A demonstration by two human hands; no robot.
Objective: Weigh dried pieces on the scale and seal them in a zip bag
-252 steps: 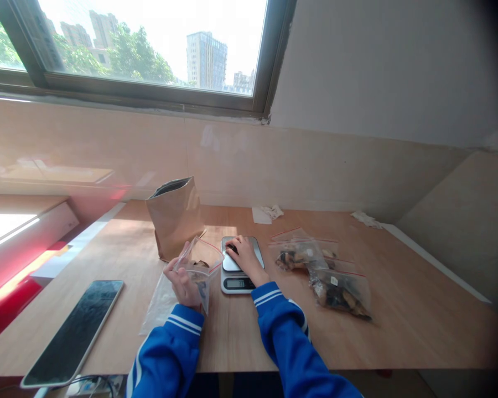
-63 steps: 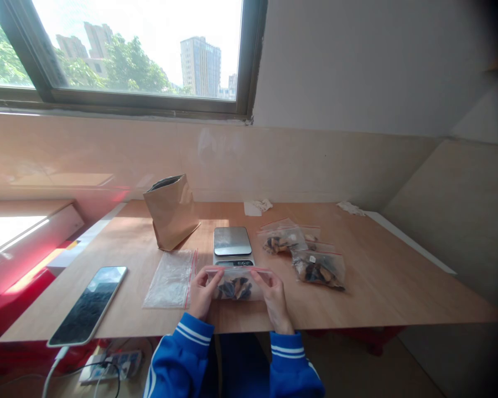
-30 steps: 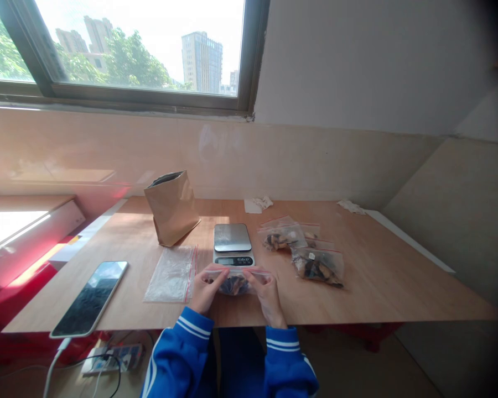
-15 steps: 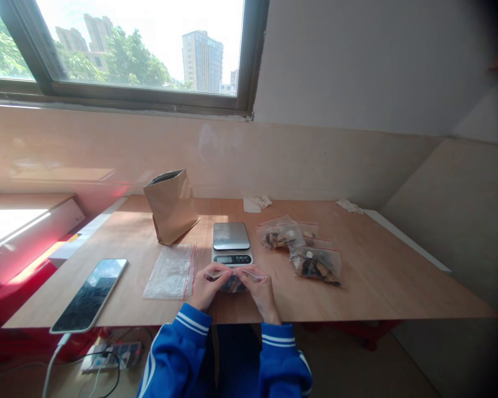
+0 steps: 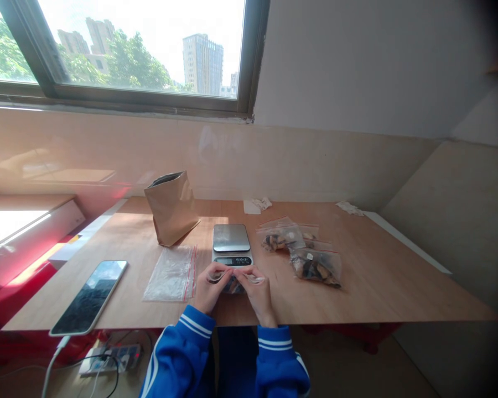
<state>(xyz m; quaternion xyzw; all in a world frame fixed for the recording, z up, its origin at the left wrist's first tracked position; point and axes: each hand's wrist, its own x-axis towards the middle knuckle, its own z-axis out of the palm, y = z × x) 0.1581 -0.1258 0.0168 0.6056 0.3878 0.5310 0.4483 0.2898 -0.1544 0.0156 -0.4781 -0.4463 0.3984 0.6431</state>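
Observation:
Between my hands is a clear zip-lock bag (image 5: 233,286) with dark and brown pieces inside, held low at the table's front. My left hand (image 5: 208,287) pinches its top edge from the left, thumb against fingers. On the other side my right hand (image 5: 255,290) pinches the same edge, the fingertips of both hands nearly meeting. Fingers cover much of the bag. Just beyond them a digital kitchen scale (image 5: 231,239) has a bare steel plate. Left of my left hand lies a flat stack of clear zip-lock bags (image 5: 170,276) with red seal lines.
A brown paper pouch (image 5: 172,207) stands open-topped behind the clear bags. Filled zip-lock bags (image 5: 316,268) of dried pieces lie right of the scale. A phone (image 5: 89,298) on a charging cable rests at the left edge. Crumpled white paper (image 5: 258,205) is at the back.
Both hands have drawn slightly closer together along the bag's top edge, still pinching it. The objects on the table stay where they were.

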